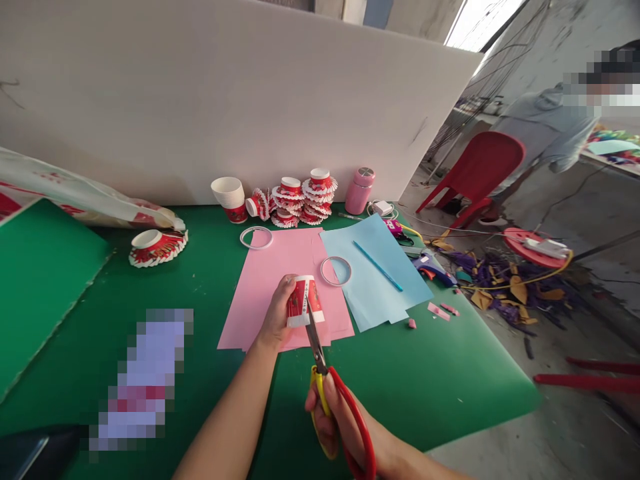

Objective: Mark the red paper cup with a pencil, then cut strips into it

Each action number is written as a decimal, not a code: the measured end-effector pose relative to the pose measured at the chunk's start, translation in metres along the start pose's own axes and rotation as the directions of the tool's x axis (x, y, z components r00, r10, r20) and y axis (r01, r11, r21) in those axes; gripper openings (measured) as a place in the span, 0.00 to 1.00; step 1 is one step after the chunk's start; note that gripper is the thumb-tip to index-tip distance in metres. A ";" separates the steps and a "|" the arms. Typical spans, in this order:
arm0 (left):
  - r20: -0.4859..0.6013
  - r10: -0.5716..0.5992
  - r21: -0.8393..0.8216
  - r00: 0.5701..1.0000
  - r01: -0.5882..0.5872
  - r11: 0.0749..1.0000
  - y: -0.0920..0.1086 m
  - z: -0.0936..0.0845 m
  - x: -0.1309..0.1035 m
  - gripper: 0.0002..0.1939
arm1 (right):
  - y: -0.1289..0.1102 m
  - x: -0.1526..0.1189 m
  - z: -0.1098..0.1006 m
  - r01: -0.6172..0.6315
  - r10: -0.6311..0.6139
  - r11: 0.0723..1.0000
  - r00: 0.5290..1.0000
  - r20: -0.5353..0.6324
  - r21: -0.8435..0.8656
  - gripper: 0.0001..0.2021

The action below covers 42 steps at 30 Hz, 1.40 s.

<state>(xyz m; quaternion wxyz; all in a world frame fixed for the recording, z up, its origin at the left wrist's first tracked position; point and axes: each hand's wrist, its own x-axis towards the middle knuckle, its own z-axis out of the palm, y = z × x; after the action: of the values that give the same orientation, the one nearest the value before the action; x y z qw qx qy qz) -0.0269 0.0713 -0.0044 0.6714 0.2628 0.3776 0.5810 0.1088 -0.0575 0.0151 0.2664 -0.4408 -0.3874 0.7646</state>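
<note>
My left hand (276,315) is closed around a red and white paper cup (299,297), tipped with its open rim toward me. In my right hand (340,413) is a pair of scissors (318,357) with red and yellow handles. Its blades lie at the cup's side, over the white printed strip; whether they have cut into it I cannot tell. Beneath the cup lie sheets of pink paper (250,300). To the right are blue sheets (380,300) with a blue pencil-like stick (377,266) on top. Two rolls of tape, one white (257,229) and one clear (322,272), rest on the papers.
Along the white board stand stacked cups (227,193), several fringed cut cups (313,200) and a pink bottle (359,190). Another cut cup (150,248) sits left. A glue gun (434,268) lies near the table's right edge. Beyond are a red chair (475,170) and a person.
</note>
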 end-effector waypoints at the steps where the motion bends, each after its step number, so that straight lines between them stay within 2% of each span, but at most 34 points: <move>1: 0.002 0.001 0.000 1.000 -0.001 1.000 0.000 0.000 0.000 0.17 | 0.000 0.000 0.000 0.000 0.000 1.000 1.000 -0.005 -0.002 0.35; 15: -0.002 0.030 0.011 1.000 -0.030 0.999 -0.003 -0.004 0.003 0.14 | 0.001 0.000 0.001 0.022 -0.022 1.000 0.999 -0.026 -0.010 0.35; 20: -0.009 0.018 -0.007 1.000 -0.019 1.000 -0.002 -0.003 0.003 0.14 | 0.001 0.000 0.002 -0.006 0.004 1.000 0.999 -0.048 -0.027 0.36; 42: -0.014 0.017 0.012 1.000 -0.017 1.000 0.000 -0.001 0.002 0.14 | 0.004 0.002 0.001 0.010 -0.011 1.000 0.999 -0.034 -0.025 0.34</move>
<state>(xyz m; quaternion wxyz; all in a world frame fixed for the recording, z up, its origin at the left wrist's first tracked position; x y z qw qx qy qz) -0.0277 0.0726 -0.0058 0.6621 0.2659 0.3837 0.5863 0.1068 -0.0585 0.0108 0.2714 -0.4550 -0.3946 0.7507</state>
